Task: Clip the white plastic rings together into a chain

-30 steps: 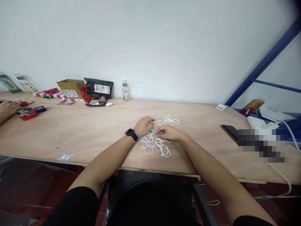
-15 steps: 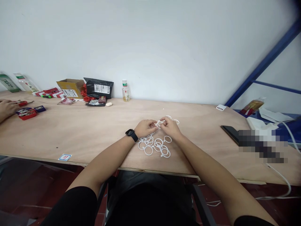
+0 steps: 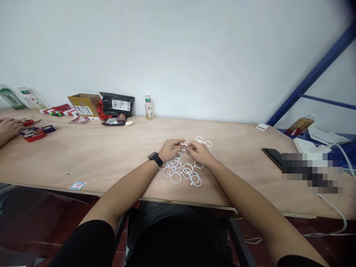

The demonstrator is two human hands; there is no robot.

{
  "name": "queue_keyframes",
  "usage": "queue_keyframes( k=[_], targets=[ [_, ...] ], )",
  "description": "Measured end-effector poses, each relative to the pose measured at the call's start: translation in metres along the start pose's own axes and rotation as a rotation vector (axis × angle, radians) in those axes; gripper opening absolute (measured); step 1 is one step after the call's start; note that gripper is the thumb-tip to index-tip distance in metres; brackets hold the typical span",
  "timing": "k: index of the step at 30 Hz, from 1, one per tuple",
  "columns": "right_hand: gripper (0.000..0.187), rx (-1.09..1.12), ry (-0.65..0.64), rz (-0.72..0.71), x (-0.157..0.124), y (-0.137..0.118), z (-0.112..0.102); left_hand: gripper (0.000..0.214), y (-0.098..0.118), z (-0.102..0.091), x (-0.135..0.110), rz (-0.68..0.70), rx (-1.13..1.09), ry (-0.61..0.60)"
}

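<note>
Both my hands meet over a heap of white plastic rings (image 3: 182, 171) on the wooden table (image 3: 111, 155). My left hand (image 3: 171, 148), with a black watch on its wrist, pinches a white ring (image 3: 184, 145) between thumb and fingers. My right hand (image 3: 198, 152) pinches the same ring from the other side. A few more white rings (image 3: 203, 141) lie just beyond my hands, linked together. The ring pile spreads below my wrists toward the table's front edge.
Another person's hand (image 3: 8, 128) rests at the far left beside red and blue small items (image 3: 35, 132). A cardboard box (image 3: 82, 104), black bag (image 3: 118, 104) and small bottle (image 3: 148, 107) stand at the back wall. A black phone (image 3: 272, 155) and white cable lie right.
My right hand lifted off the ring pile and came up to meet my left hand. Both now pinch one ring between them, held slightly above the table.
</note>
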State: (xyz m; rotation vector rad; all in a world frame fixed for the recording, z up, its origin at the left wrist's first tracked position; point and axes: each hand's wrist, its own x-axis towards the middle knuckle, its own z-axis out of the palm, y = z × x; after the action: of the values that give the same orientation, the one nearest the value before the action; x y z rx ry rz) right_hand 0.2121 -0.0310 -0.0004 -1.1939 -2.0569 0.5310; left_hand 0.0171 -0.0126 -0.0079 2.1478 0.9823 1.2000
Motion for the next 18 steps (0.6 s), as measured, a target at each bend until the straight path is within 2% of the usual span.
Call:
queue_keyframes(
  k=[7,10,14,18],
  targets=[
    [0.015,0.026,-0.025,-0.018,-0.001,0.003,0.002,0.026,0.006,-0.003,0.000,0.013,-0.002,-0.026],
    [0.015,-0.002,0.025,-0.001,0.000,0.003,0.003,0.025,0.010,-0.004,0.000,0.016,-0.009,-0.024],
    [0.017,-0.064,0.107,0.029,0.002,0.005,0.002,0.023,0.015,-0.005,-0.002,0.084,0.007,-0.077],
    [0.021,-0.117,0.081,-0.006,0.002,0.006,0.002,0.022,0.016,-0.004,-0.002,0.073,0.021,-0.063]
  ],
)
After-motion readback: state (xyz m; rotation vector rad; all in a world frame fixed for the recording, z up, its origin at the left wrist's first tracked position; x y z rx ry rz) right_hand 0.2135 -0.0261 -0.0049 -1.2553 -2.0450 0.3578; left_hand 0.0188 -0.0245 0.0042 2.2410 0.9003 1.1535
